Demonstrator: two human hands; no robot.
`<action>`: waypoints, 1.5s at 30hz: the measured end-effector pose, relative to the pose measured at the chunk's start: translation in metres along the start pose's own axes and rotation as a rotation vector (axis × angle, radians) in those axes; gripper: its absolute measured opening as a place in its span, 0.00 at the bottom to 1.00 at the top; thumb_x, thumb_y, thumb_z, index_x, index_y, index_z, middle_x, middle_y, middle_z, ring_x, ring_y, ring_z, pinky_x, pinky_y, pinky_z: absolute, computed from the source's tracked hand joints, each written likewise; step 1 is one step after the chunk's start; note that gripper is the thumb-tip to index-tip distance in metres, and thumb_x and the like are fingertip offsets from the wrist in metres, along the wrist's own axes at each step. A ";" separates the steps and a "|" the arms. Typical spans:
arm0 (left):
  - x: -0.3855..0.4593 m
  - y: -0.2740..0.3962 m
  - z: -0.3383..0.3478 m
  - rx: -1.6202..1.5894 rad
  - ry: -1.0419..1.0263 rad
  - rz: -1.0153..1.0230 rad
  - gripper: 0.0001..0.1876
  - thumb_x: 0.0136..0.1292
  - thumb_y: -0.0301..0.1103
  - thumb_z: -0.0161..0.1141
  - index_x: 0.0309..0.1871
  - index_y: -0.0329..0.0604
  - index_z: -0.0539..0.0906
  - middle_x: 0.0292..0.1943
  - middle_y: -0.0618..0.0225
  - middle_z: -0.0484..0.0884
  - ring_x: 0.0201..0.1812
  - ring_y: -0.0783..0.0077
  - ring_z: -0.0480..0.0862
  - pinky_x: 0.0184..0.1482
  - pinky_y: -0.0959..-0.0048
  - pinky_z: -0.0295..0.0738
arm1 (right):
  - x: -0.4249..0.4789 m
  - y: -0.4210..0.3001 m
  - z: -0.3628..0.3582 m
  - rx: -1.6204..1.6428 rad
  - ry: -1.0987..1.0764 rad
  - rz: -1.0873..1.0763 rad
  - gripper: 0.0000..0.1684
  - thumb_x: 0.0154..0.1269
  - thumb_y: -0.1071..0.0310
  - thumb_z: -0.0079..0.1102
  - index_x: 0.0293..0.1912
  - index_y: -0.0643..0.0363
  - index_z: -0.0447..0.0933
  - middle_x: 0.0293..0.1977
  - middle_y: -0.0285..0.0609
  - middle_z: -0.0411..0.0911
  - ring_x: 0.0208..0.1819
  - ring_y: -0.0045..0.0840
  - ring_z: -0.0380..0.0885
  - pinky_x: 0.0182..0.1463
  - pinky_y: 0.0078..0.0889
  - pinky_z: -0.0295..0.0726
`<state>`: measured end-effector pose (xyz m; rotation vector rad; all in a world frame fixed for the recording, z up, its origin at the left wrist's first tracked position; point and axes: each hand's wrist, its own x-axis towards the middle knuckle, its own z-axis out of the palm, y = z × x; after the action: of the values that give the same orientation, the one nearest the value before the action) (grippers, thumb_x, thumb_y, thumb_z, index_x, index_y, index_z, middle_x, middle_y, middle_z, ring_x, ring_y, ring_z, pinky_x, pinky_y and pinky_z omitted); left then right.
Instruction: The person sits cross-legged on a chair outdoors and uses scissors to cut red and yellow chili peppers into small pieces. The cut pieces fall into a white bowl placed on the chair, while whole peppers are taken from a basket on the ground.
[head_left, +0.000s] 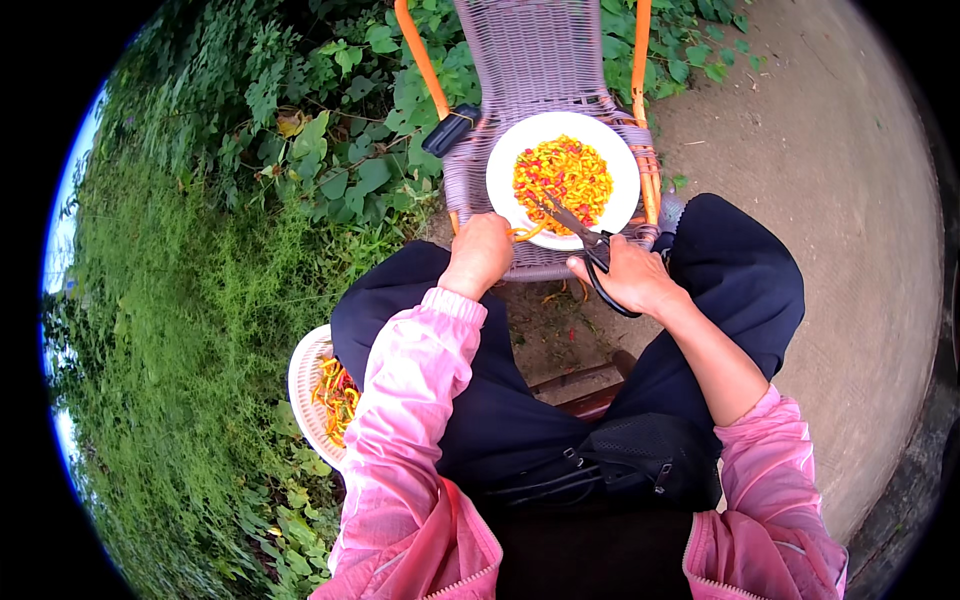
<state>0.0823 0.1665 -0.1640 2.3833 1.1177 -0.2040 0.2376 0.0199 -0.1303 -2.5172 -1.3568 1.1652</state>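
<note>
My left hand (484, 247) is closed on yellow-orange chili peppers (529, 232), whose ends stick out over the near rim of a white plate (502, 176). On the plate lies a heap of chopped yellow and red peppers (562, 176). My right hand (634, 277) holds black-handled scissors (574, 223) by their loops. The blades look parted and reach over the heap, close to the held peppers' tips. The plate rests on the seat of a woven chair (461, 187). Fingers of my left hand are hidden beneath its back.
A white plastic basket (300, 382) of whole peppers (335, 397) stands by my left leg. A black object (451, 130) hangs at the chair's orange armrest. A clear bottle (670, 208) is beside the chair's right side. Dense plants grow at left; bare ground (810, 150) lies at right.
</note>
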 end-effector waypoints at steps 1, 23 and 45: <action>-0.001 0.002 -0.002 -0.011 -0.001 0.009 0.08 0.54 0.31 0.55 0.32 0.37 0.81 0.22 0.54 0.79 0.31 0.55 0.80 0.39 0.63 0.73 | 0.000 -0.002 0.000 0.002 0.000 0.011 0.51 0.51 0.29 0.41 0.45 0.77 0.65 0.38 0.63 0.74 0.44 0.46 0.74 0.48 0.41 0.71; -0.003 0.008 -0.004 -0.122 0.062 0.076 0.09 0.53 0.32 0.57 0.32 0.34 0.81 0.22 0.49 0.78 0.30 0.54 0.80 0.38 0.63 0.73 | 0.014 0.011 0.018 0.219 -0.066 -0.041 0.46 0.54 0.31 0.39 0.37 0.74 0.72 0.33 0.64 0.74 0.40 0.50 0.74 0.45 0.43 0.71; -0.002 0.011 -0.008 -0.271 0.133 0.010 0.09 0.52 0.30 0.57 0.32 0.33 0.81 0.24 0.50 0.79 0.29 0.56 0.81 0.35 0.66 0.73 | 0.009 0.005 0.023 0.288 0.017 -0.059 0.39 0.58 0.35 0.41 0.35 0.71 0.71 0.26 0.57 0.74 0.33 0.43 0.76 0.39 0.39 0.70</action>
<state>0.0890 0.1630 -0.1528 2.1846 1.1142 0.1055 0.2299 0.0170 -0.1539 -2.2662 -1.1563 1.2252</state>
